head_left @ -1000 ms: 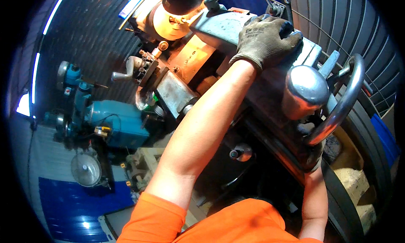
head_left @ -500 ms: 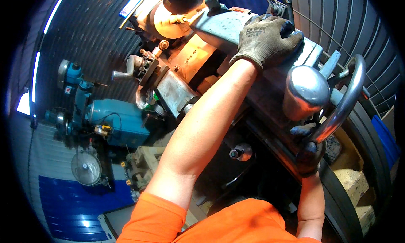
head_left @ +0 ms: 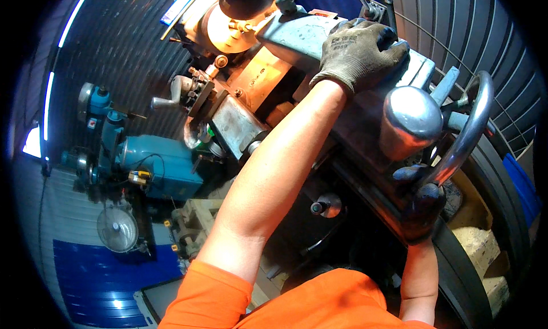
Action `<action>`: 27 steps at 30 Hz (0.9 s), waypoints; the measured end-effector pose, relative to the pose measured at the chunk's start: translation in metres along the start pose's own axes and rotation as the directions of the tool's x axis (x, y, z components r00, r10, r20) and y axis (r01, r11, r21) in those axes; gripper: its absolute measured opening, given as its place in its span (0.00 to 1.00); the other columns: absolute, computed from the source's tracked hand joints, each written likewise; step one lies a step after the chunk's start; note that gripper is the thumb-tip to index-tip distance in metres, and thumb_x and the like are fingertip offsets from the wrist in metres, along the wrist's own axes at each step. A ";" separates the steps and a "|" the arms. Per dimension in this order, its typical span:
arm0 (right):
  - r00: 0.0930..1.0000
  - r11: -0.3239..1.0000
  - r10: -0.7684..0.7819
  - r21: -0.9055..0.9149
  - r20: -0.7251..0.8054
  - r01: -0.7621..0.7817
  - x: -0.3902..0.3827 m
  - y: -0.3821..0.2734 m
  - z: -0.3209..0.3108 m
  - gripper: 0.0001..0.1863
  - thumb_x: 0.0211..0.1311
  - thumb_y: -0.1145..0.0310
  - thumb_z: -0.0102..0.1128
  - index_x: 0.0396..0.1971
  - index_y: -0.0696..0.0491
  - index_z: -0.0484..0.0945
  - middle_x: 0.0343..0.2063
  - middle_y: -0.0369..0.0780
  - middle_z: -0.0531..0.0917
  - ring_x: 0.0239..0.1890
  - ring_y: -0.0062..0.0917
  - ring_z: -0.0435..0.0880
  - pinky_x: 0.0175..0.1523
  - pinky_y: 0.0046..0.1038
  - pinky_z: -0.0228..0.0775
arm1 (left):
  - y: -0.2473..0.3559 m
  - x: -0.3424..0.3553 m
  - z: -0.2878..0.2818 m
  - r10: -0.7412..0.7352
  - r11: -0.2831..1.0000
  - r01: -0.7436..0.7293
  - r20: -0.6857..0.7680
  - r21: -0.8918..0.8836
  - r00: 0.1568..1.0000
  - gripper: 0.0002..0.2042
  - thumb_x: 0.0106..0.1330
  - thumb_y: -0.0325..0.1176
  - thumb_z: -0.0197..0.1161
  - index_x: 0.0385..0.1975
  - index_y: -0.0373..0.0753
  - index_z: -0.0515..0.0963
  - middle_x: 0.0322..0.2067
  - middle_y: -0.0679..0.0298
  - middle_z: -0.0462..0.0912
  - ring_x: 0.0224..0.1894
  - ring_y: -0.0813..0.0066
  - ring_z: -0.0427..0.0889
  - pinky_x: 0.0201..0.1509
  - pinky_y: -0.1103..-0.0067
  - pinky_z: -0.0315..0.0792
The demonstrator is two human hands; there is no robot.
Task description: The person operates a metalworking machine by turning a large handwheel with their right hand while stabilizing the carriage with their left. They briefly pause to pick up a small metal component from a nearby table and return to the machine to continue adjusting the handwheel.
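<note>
A grey-blue lathe tailstock (head_left: 297,36) runs across the upper middle. My left hand (head_left: 359,52), in a grey-brown glove, lies over its top; the fingers bend over the far side, their tips hidden, and the thumb stands apart. At the tailstock's right end is a bright metal handwheel (head_left: 478,120). Low on its rim my right hand (head_left: 423,212) is closed, in a dark-palmed glove, partly lost in shadow. Between the two hands a rounded, polished metal cylinder (head_left: 412,117) sticks up. Beside the wheel a pale blue lever (head_left: 445,84) slants upward.
Left of my forearm are the lathe's carriage (head_left: 234,123) and a crank handle (head_left: 165,102). A lamp (head_left: 245,0) lights the chuck area. Farther left stand a teal machine (head_left: 162,157) and a fan (head_left: 117,228). A small round handle (head_left: 319,207) projects below the bed.
My right hand has shifted slightly down and right at the handwheel's lower rim. My left hand stays in its place on the tailstock.
</note>
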State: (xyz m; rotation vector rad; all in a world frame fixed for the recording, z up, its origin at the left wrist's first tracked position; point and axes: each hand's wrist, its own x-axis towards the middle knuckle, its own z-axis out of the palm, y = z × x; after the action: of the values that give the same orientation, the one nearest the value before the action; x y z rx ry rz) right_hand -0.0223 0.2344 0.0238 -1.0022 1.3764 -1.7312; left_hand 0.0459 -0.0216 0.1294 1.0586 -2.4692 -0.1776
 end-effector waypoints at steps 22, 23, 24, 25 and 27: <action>1.000 0.984 0.014 0.176 0.007 -0.015 0.006 -0.022 0.002 0.12 0.66 0.63 0.56 0.37 0.58 0.76 0.37 0.43 0.87 0.28 0.22 0.81 0.34 0.26 0.72 | 0.002 0.001 -0.001 -0.005 0.999 0.005 0.004 0.031 1.000 0.30 0.63 0.64 0.56 0.52 0.47 0.84 0.53 0.57 0.84 0.59 0.55 0.79 0.67 0.60 0.67; 1.000 0.984 0.021 0.174 0.006 -0.022 0.007 -0.024 0.002 0.12 0.66 0.63 0.57 0.37 0.58 0.76 0.36 0.43 0.87 0.29 0.22 0.82 0.34 0.26 0.73 | 0.002 0.001 -0.001 -0.007 0.999 0.007 0.005 0.032 1.000 0.30 0.63 0.64 0.56 0.52 0.47 0.84 0.53 0.57 0.84 0.59 0.55 0.79 0.67 0.60 0.67; 1.000 0.981 0.027 0.191 0.015 -0.030 0.009 -0.032 0.003 0.11 0.65 0.63 0.57 0.37 0.57 0.77 0.36 0.43 0.87 0.29 0.23 0.82 0.35 0.26 0.73 | 0.001 0.001 -0.001 -0.009 0.999 0.009 0.005 0.032 1.000 0.30 0.63 0.64 0.56 0.52 0.47 0.84 0.53 0.57 0.84 0.59 0.56 0.79 0.67 0.61 0.67; 0.999 0.977 0.033 0.208 0.024 -0.038 0.009 -0.037 0.003 0.11 0.65 0.64 0.58 0.37 0.57 0.77 0.35 0.42 0.87 0.29 0.23 0.83 0.35 0.27 0.74 | 0.001 0.001 0.000 -0.009 1.000 0.009 0.006 0.026 1.000 0.30 0.63 0.64 0.56 0.52 0.47 0.84 0.53 0.57 0.84 0.59 0.56 0.79 0.67 0.61 0.66; 0.987 0.968 -0.149 -0.194 0.064 0.159 0.012 -0.025 -0.005 0.11 0.63 0.65 0.60 0.39 0.57 0.78 0.35 0.42 0.87 0.30 0.24 0.84 0.36 0.27 0.75 | 0.001 0.001 0.000 -0.009 1.000 0.009 0.008 0.015 1.000 0.30 0.63 0.64 0.55 0.52 0.47 0.84 0.53 0.57 0.84 0.59 0.56 0.80 0.67 0.61 0.66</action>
State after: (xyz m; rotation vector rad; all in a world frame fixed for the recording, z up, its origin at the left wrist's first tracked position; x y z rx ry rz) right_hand -0.0337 0.2303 0.0491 -1.2831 1.4964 -1.6913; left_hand 0.0445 -0.0216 0.1302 1.0774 -2.4767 -0.1666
